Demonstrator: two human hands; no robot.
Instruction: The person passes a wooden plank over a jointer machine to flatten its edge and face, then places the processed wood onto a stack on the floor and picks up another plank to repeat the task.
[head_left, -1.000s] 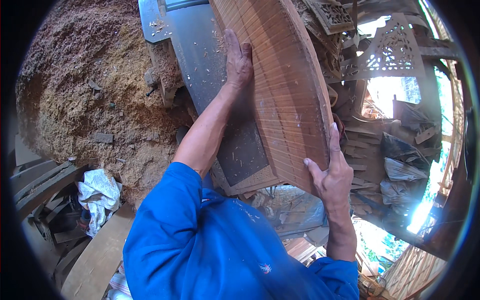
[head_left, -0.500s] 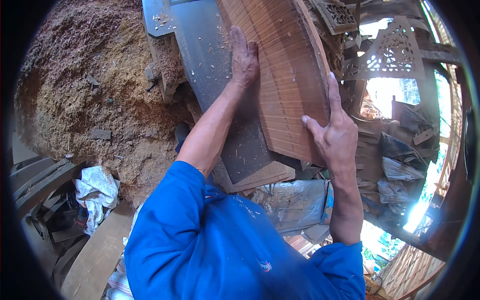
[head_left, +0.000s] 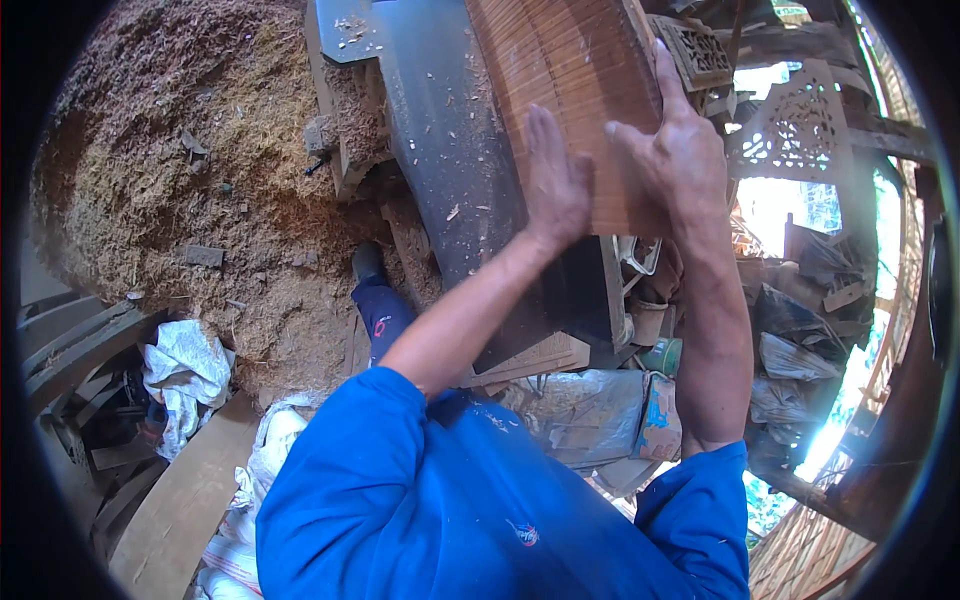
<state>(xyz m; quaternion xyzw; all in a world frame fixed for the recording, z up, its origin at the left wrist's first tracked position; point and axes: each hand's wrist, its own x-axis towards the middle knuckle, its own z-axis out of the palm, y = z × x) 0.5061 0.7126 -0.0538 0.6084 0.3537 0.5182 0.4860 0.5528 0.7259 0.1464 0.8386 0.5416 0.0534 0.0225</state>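
Observation:
A broad reddish-brown wooden board (head_left: 570,85), marked with close parallel lines across its face, lies on a dark flat machine table (head_left: 440,130) dusted with wood chips. My left hand (head_left: 558,185) rests against the board's near left part, its fingers stretched out and slightly blurred. At the near right corner my right hand (head_left: 685,165) grips the board's edge. Its thumb lies over the face and its index finger runs along the side; the other fingers are hidden. The board's far end is beyond the picture's top.
A big heap of wood shavings (head_left: 220,130) fills the left. Carved openwork panels (head_left: 795,125) stand at the right. Near me are a plastic-wrapped bundle (head_left: 585,415), a green tin (head_left: 662,356) and white sacks (head_left: 185,375). My foot (head_left: 368,262) is beside the table.
The board has slid away from me along the table, uncovering more behind its near end. My right hand has gone forward with it; my left hand has shifted right and nearer to me.

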